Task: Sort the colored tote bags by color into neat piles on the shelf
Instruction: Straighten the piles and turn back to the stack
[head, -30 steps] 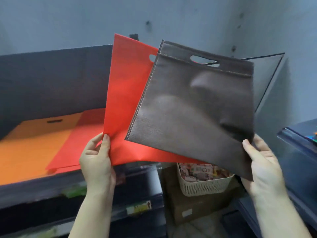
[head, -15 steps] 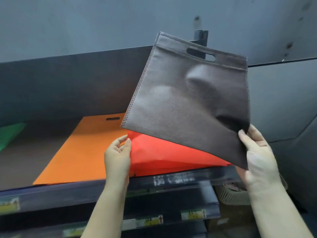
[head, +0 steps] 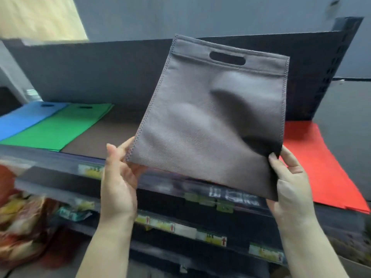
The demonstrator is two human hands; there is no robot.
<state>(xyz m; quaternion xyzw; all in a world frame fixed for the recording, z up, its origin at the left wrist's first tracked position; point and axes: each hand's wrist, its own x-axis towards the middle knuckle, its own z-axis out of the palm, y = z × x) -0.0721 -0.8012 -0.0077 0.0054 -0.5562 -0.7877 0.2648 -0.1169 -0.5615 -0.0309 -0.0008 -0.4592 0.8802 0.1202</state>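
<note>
Shelf [head: 112,135]: a dark unit with a tall back panel; its top board carries flat bags, and a brown surface shows bare-looking between the green bag and the held one, though whether that is board or another bag cannot be told.
Grey tote bag [head: 210,125]: held up in the air over the front edge of the shelf, tilted a little, its cut-out handle slot at the top and stitched seams down both sides; a soft dent creases the middle.
Red bags [head: 313,161]: lying flat on the shelf at the right, partly hidden behind the grey bag, their front edge overhanging the shelf lip.
Green bag [head: 60,127]: flat on the shelf at the left, handle slot toward the back panel.
Blue bag [head: 22,119]: flat beside the green bag, touching or overlapping its left edge, cut off by the frame.
Right hand [head: 291,187]: pinches the grey bag's lower right corner, thumb on the front face, fingers behind.
Left hand [head: 120,177]: at the lower left corner, fingers reaching behind the seam, thumb spread and clear of the cloth in front.
Price tags [head: 210,237]: yellow-and-white strips along the lower shelf rails, too blurred to read.
</note>
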